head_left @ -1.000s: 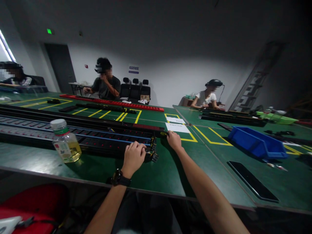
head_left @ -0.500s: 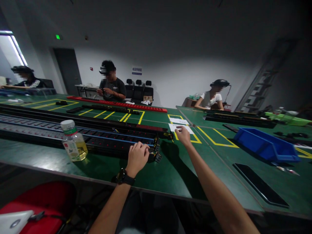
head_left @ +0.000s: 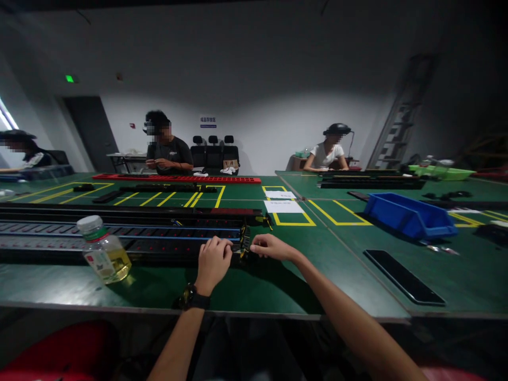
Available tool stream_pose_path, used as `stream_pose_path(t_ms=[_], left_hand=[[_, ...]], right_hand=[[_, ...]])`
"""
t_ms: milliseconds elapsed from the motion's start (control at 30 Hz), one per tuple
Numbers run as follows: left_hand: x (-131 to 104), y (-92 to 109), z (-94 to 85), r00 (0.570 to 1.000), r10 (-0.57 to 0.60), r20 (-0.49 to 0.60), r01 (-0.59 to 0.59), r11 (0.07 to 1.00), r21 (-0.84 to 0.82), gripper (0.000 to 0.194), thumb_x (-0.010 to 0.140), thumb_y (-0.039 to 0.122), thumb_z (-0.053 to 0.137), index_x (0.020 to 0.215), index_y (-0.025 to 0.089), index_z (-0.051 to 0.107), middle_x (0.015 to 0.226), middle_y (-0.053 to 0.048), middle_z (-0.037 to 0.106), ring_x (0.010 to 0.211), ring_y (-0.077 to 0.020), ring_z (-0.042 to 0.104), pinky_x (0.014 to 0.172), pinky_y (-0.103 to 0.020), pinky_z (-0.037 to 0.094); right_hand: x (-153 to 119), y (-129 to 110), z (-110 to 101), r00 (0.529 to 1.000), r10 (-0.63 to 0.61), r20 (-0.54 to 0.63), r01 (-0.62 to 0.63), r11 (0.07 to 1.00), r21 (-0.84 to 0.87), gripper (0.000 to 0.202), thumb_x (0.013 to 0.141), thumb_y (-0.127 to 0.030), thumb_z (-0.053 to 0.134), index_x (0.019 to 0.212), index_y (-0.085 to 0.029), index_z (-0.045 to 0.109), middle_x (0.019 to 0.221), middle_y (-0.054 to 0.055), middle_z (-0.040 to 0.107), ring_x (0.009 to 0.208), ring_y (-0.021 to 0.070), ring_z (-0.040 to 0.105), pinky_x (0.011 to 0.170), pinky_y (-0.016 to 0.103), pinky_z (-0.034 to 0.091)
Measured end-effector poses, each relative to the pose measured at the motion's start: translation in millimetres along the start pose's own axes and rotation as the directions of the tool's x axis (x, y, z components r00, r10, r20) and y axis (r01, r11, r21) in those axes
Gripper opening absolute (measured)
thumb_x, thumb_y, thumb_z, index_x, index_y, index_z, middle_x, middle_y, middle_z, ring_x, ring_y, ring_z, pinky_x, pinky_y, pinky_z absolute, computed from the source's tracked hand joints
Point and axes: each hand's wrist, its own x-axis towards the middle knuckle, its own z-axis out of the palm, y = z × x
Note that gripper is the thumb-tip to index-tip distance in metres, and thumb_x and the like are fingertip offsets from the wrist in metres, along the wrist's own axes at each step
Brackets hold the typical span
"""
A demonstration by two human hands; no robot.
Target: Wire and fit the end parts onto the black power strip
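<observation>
A long black tray (head_left: 166,246) with blue strips and small red marks lies along the green table. My left hand (head_left: 214,261) rests on its near edge by the right end, fingers curled over something I cannot make out. At that same end, my right hand (head_left: 270,247) has its fingers pinched beside a bundle of wires and connectors (head_left: 245,244); what they hold is too small to name. Left of my left hand, a bottle (head_left: 106,254) of yellow liquid stands near the tray's front edge.
A blue bin (head_left: 408,214) and a black phone (head_left: 402,276) are on the right. Paper sheets (head_left: 283,206) lie beyond my right hand. Past them are a red rail (head_left: 178,179) and black rails (head_left: 369,181). Several people sit across the table.
My right hand has come down and left from above the paper sheets to the wires at the tray's end. My left hand stays at the tray's edge. The view has shifted slightly.
</observation>
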Motion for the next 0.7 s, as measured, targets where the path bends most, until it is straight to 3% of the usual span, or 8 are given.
stream_pose_path(t_ms=[133,233,300,367,467,533,600,700], left_hand=[[2,-2,0.1,1.000,0.016,-0.007,-0.016,1.000,0.001,0.027,0.100,0.024,0.047,0.102,0.025,0.074,0.102,-0.007,0.069,0.102,-0.0242,0.064,0.087,-0.037,0.043],[3,-4,0.2,1.000,0.023,-0.001,-0.023,1.000,-0.002,0.028,0.101,0.024,0.046,0.103,0.025,0.074,0.102,-0.007,0.069,0.101,-0.0241,0.064,0.087,-0.037,0.043],[3,-4,0.1,1.000,0.023,0.001,-0.023,1.000,-0.004,0.029,0.101,0.024,0.045,0.103,0.025,0.074,0.103,-0.007,0.069,0.102,-0.0242,0.064,0.087,-0.037,0.043],[3,-4,0.0,1.000,0.021,-0.001,-0.021,1.000,-0.006,0.029,0.101,0.024,0.045,0.103,0.025,0.074,0.103,-0.007,0.069,0.103,-0.0244,0.064,0.087,-0.037,0.043],[3,-4,-0.1,1.000,0.022,-0.001,-0.022,1.000,-0.009,0.029,0.101,0.024,0.046,0.103,0.025,0.074,0.104,-0.007,0.070,0.104,-0.0243,0.064,0.087,-0.037,0.043],[3,-5,0.1,1.000,0.023,0.002,-0.023,1.000,-0.010,0.029,0.101,0.024,0.045,0.103,0.025,0.074,0.104,-0.007,0.070,0.104,-0.0243,0.064,0.087,-0.037,0.043],[3,-5,0.5,1.000,0.023,0.003,-0.023,1.000,-0.012,0.029,0.101,0.024,0.045,0.104,0.025,0.074,0.105,-0.007,0.070,0.104,-0.0244,0.064,0.087,-0.037,0.042],[3,-5,1.2,1.000,0.015,0.001,-0.015,1.000,-0.015,0.028,0.101,0.024,0.046,0.104,0.025,0.074,0.105,-0.007,0.070,0.104,-0.0244,0.064,0.087,-0.038,0.042]], right_hand=[[2,14,-14,0.992,0.070,-0.103,-0.076,0.995,-0.060,0.034,0.094,-0.049,0.065,0.082,-0.017,0.066,0.067,0.000,0.065,0.058,0.0143,0.060,0.056,0.023,0.043],[1,25,-33,0.954,0.174,-0.244,-0.201,0.976,-0.087,0.019,0.093,-0.030,0.060,0.084,-0.016,0.070,0.069,0.002,0.068,0.060,0.0149,0.062,0.059,0.024,0.046],[-1,34,-46,0.885,0.248,-0.394,-0.328,0.933,-0.148,0.017,0.090,-0.019,0.057,0.091,-0.017,0.074,0.080,0.004,0.073,0.070,0.0165,0.066,0.066,0.024,0.048],[-5,44,-58,0.777,0.303,-0.551,-0.482,0.851,-0.211,0.026,0.087,-0.011,0.055,0.099,-0.018,0.076,0.096,0.007,0.077,0.087,0.0193,0.069,0.075,0.024,0.049],[-15,57,-68,0.646,0.368,-0.669,-0.641,0.737,-0.214,0.031,0.093,-0.012,0.050,0.109,-0.014,0.076,0.109,0.018,0.076,0.100,0.0267,0.069,0.079,0.030,0.046],[-22,62,-69,0.584,0.393,-0.710,-0.726,0.644,-0.241,0.034,0.097,-0.015,0.047,0.115,-0.013,0.075,0.111,0.023,0.074,0.100,0.0301,0.068,0.078,0.034,0.045],[-27,62,-67,0.559,0.390,-0.731,-0.775,0.559,-0.294,0.036,0.099,-0.015,0.044,0.118,-0.012,0.074,0.114,0.025,0.072,0.104,0.0324,0.067,0.081,0.036,0.045],[-27,53,-61,0.576,0.352,-0.737,-0.785,0.490,-0.380,0.036,0.099,-0.014,0.044,0.118,-0.011,0.074,0.122,0.027,0.067,0.115,0.0358,0.061,0.087,0.040,0.045]])
